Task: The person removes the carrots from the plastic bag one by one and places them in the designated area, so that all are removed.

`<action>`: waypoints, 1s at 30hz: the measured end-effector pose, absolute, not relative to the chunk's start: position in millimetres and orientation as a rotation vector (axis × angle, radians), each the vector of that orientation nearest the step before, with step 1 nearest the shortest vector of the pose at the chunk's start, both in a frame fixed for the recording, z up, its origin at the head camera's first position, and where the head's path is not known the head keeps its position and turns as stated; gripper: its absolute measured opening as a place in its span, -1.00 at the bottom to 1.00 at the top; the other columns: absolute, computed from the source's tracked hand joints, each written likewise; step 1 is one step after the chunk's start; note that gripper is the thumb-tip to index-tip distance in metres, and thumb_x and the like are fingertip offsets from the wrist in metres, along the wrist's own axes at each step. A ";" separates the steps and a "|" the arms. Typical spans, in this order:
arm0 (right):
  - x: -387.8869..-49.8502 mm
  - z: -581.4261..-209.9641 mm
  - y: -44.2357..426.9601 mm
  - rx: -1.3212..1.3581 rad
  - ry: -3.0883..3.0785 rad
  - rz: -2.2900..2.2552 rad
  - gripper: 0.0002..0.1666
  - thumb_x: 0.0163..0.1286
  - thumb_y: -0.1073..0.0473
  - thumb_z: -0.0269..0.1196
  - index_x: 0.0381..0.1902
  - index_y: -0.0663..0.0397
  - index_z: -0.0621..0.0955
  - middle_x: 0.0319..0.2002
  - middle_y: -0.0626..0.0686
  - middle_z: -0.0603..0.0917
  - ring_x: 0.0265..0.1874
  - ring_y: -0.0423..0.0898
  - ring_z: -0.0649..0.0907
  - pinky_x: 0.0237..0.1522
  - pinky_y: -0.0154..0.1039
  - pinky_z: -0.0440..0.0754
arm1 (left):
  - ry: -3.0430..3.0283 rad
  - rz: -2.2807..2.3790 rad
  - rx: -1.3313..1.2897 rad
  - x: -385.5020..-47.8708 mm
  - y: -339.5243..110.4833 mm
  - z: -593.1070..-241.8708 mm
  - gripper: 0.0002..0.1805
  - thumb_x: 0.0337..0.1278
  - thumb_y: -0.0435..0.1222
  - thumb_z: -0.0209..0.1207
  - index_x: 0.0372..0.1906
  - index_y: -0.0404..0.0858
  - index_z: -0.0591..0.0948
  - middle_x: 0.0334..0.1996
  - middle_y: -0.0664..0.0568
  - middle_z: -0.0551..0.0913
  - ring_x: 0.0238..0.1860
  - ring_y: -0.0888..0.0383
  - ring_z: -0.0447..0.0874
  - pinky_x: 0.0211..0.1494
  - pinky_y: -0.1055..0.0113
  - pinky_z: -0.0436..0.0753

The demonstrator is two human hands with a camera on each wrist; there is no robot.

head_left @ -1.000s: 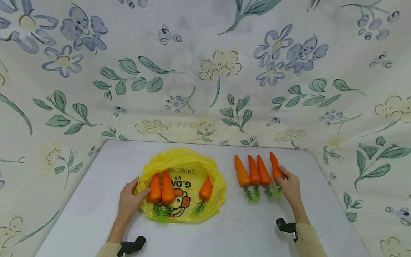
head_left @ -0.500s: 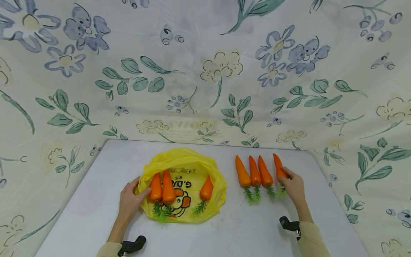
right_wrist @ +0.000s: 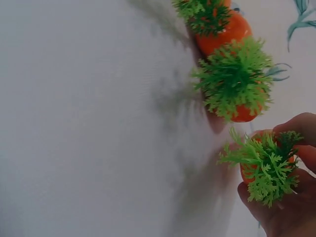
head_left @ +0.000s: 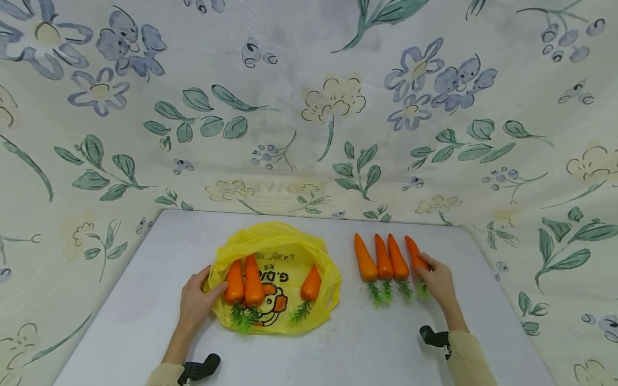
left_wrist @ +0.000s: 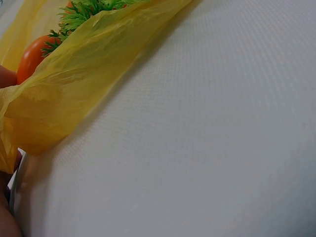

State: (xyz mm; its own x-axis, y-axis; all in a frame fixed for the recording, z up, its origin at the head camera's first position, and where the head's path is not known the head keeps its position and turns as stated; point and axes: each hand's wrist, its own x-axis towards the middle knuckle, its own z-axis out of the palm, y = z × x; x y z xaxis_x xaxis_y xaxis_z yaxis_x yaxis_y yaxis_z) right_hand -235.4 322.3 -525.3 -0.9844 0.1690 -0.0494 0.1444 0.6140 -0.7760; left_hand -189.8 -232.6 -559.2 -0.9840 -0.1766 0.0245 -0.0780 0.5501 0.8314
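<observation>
A yellow plastic bag [head_left: 277,233] lies with its mouth spread, three orange carrots with green tops inside: two side by side at its left, one [head_left: 310,284] at its right. The left hand [head_left: 195,300] pinches the bag's left rim, thumb inside by the nearest carrot; in the left wrist view the bag [left_wrist: 74,98] hides most of that hand. Right of the bag, three carrots [head_left: 365,260] lie in a row, tips away. The right hand [head_left: 438,281] pinches a fourth carrot [head_left: 413,252] at the row's right end; its leafy top [right_wrist: 269,168] shows in the right wrist view.
The white table [head_left: 357,343] has its far edge against a hanging cloth [head_left: 289,134] printed with flowers and leaves. Each wrist carries a black camera mount, the left one [head_left: 200,369] near the front of the table.
Over the last half second the carrot in the right hand has shifted slightly left, its tip nearer the row, after an earlier small move right. The left hand and bag look unmoved.
</observation>
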 end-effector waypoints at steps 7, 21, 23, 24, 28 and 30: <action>-236.8 -532.4 321.4 -0.275 -2.820 1.347 -0.39 0.37 0.30 0.10 0.37 0.33 0.40 0.41 0.35 0.32 0.43 0.28 0.27 0.44 0.12 0.23 | -2.675 -1.418 0.214 -189.6 -232.5 -559.3 -0.25 0.21 -0.12 0.22 0.40 -0.42 0.31 0.39 -0.38 0.29 0.47 -0.41 -0.02 0.48 -0.32 -0.07; -240.9 -538.1 318.9 -0.171 -2.876 1.294 -0.37 0.32 0.34 0.07 0.37 0.33 0.41 0.42 0.34 0.31 0.44 0.30 0.23 0.42 0.18 0.22 | -2.664 -1.427 0.212 -188.7 -232.3 -557.9 -0.25 0.21 -0.12 0.22 0.40 -0.43 0.31 0.38 -0.39 0.30 0.44 -0.41 0.04 0.45 -0.34 -0.03; -240.2 -537.3 318.7 -0.164 -2.877 1.287 -0.37 0.32 0.34 0.08 0.37 0.32 0.41 0.42 0.34 0.32 0.44 0.30 0.24 0.41 0.19 0.24 | -2.662 -1.426 0.206 -188.7 -232.1 -558.2 -0.25 0.21 -0.12 0.22 0.40 -0.43 0.31 0.37 -0.39 0.30 0.42 -0.40 0.06 0.45 -0.34 -0.02; -239.8 -536.9 318.4 -0.162 -2.877 1.283 -0.38 0.32 0.33 0.08 0.36 0.32 0.41 0.42 0.34 0.32 0.44 0.30 0.24 0.41 0.19 0.25 | -2.662 -1.424 0.200 -189.0 -232.0 -558.1 -0.25 0.20 -0.12 0.23 0.40 -0.44 0.32 0.36 -0.39 0.31 0.41 -0.39 0.09 0.44 -0.33 0.00; -238.2 -534.7 317.5 -0.156 -2.877 1.286 -0.39 0.35 0.33 0.09 0.37 0.30 0.41 0.43 0.34 0.30 0.44 0.30 0.23 0.39 0.18 0.29 | -2.664 -1.426 0.206 -189.6 -232.1 -559.0 -0.25 0.21 -0.12 0.22 0.40 -0.44 0.32 0.37 -0.39 0.31 0.40 -0.38 0.11 0.44 -0.32 0.01; -237.7 -533.7 316.9 -0.160 -2.874 1.290 -0.39 0.36 0.32 0.09 0.37 0.30 0.41 0.44 0.34 0.29 0.45 0.29 0.22 0.39 0.18 0.29 | -2.671 -1.426 0.211 -189.9 -232.1 -559.3 -0.25 0.22 -0.12 0.22 0.40 -0.43 0.31 0.37 -0.39 0.30 0.41 -0.38 0.09 0.44 -0.32 0.01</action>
